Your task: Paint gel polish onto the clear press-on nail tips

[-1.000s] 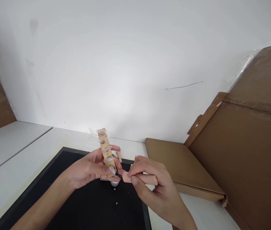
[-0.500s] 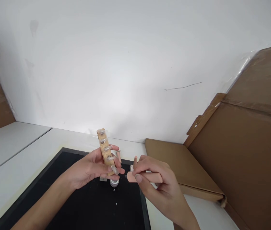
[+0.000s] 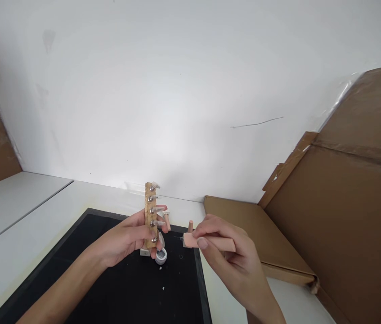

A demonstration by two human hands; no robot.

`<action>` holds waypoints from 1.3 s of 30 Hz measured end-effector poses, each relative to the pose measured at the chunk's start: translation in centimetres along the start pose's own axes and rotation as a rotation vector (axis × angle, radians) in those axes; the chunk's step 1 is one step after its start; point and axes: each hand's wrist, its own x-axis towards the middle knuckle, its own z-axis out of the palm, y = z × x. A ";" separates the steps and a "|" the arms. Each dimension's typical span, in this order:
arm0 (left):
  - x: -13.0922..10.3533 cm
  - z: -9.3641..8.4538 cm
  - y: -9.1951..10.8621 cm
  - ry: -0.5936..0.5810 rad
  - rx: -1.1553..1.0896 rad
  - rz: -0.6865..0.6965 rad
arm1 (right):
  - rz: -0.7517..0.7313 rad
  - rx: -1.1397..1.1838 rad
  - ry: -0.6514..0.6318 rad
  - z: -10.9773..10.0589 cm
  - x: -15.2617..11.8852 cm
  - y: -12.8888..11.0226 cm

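Note:
My left hand (image 3: pixel 123 240) grips the lower end of a tan, wavy-edged strip (image 3: pixel 149 211), held nearly upright. Along it sit several silver balls, with clear nail-shaped tips (image 3: pixel 158 209) pointing right. To the right, my right hand (image 3: pixel 234 252) pinches a flat pink handle (image 3: pixel 212 241) with a thin dark tip at its left end, a short gap away from the strip. Just below my left fingers, a small round white pot (image 3: pixel 161 256) with grey contents stands open on the black mat (image 3: pixel 126 288).
Behind my hands are a small pink item on a white base (image 3: pixel 166 220) and a pink stick (image 3: pixel 190 226) upright near a pale block. A flat cardboard box (image 3: pixel 254 229) lies at the right, below a cardboard panel (image 3: pixel 352 216). A white wall rises behind.
The strip has turned more upright, so its silver balls now show and the clear tips face right. My right hand and the pink handle have shifted slightly right and up.

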 end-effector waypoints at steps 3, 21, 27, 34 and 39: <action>0.2 -0.4 0.0 -0.017 -0.048 -0.010 | 0.001 -0.004 0.000 0.0 0.0 0.0; 0.9 -1.1 -0.3 0.088 -0.298 -0.093 | -0.019 -0.012 -0.007 -0.1 0.0 0.2; 0.7 -0.7 -0.3 0.100 -0.284 -0.108 | -0.003 0.006 -0.023 0.0 -0.2 0.2; 0.2 0.5 0.1 0.174 -0.177 -0.096 | -0.060 -0.011 -0.030 0.3 0.1 0.2; 0.2 0.7 0.0 0.131 -0.124 -0.077 | -0.075 0.019 -0.053 0.4 0.2 0.0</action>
